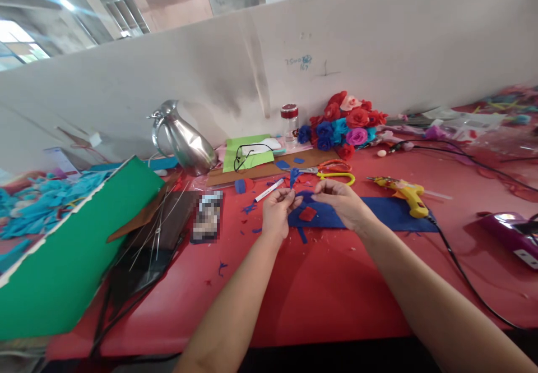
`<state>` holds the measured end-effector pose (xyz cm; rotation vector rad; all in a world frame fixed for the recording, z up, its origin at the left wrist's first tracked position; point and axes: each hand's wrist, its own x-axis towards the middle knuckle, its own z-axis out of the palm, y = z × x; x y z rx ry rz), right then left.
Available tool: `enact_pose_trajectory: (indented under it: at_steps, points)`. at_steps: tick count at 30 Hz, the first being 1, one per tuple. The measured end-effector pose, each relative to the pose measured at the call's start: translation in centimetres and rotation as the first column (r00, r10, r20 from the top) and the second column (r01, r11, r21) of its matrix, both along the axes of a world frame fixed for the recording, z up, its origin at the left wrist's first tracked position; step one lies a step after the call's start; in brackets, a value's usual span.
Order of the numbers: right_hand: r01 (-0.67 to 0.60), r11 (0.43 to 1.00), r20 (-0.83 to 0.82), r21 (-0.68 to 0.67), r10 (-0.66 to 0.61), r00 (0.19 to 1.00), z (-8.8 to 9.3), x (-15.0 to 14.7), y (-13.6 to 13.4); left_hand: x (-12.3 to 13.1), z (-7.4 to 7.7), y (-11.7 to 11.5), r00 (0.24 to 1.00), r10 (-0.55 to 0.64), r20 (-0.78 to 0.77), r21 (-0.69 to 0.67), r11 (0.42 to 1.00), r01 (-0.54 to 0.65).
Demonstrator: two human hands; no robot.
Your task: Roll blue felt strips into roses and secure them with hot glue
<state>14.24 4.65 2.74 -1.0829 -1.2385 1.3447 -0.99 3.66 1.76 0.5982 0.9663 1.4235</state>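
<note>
In the middle of the table my left hand is closed in a pinch, holding a small blue crepe-paper flower piece upright above the fingertips. Just to its right, my right hand also has thumb and fingers pinched together. What it holds, if anything, is too small to make out. Under and beside both hands lies a long blue paper strip, with a small red paper piece on it. Behind the hands are scissors with a yellow handle loop.
A yellow glue gun rests on the strip's right end, its cord trailing rightward. Behind are paper roses, a glass jar, eyeglasses and a metal jug. A phone and green board lie left.
</note>
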Motion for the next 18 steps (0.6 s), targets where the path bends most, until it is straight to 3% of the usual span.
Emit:
enact_pose_trajectory:
  at_steps: [4, 9, 13, 15, 18]
  points:
    - [0.112, 0.994, -0.086, -0.009, -0.112, 0.990, 0.2, 0.7, 0.4, -0.1, -0.1, 0.1, 1.000, 0.001, 0.000, -0.011, 1.000, -0.001]
    - [-0.041, 0.995, 0.077, 0.086, 0.035, 0.996, 0.2, -0.1, 0.0, 0.0, 0.1, 0.0, 1.000, -0.014, 0.010, -0.013, 1.000, 0.015]
    - [-0.007, 0.989, 0.251, 0.148, -0.030, 0.967, -0.2, 0.0, 0.1, 0.1, 0.2, -0.1, 1.000, -0.006, -0.005, -0.015, 1.000, 0.006]
    - [0.017, 0.986, 0.251, 0.166, -0.059, 0.966, -0.4, 0.2, 0.3, 0.1, 0.1, -0.1, 1.000, -0.005, -0.018, -0.008, 1.000, 0.005]
    - [-0.036, 0.990, 0.226, 0.137, 0.004, 0.974, -0.7, 0.3, 0.5, 0.1, 0.1, -0.1, 1.000, -0.011, -0.028, 0.000, 1.000, 0.012]
